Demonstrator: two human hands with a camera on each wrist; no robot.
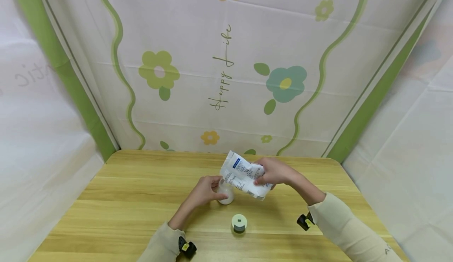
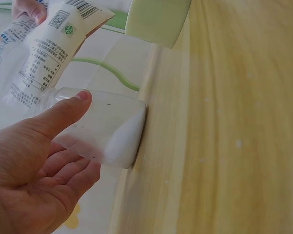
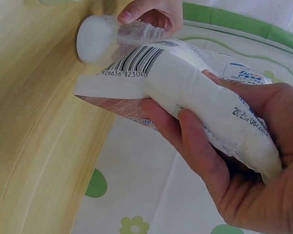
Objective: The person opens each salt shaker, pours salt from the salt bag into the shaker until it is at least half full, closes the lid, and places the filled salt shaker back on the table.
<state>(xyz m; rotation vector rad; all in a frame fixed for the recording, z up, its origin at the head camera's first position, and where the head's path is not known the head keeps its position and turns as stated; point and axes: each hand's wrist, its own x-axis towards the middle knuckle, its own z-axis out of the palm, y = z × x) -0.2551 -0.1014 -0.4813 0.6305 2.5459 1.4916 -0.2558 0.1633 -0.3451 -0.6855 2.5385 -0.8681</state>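
My left hand (image 1: pixel 204 192) holds a small clear jar (image 1: pixel 227 197) upright on the table, thumb on one side and fingers on the other. White salt (image 2: pixel 126 140) lies banked in its bottom in the left wrist view. My right hand (image 1: pixel 277 171) grips a white printed salt bag (image 1: pixel 243 175), which it tilts so that one end comes down over the jar's mouth. "SALT" and a barcode show on the bag in the right wrist view. Between bag and jar, the pouring end is largely hidden. A pale green lid (image 1: pixel 239 221) with a grey flap stands nearer me.
The wooden table (image 1: pixel 141 211) runs back to a white fabric wall (image 1: pixel 191 109) with flowers and "Happy Life" on it. Fabric sides (image 1: pixel 407 156) with green edging close in left and right. Some white specks (image 2: pixel 239 144) dot the tabletop near the jar.
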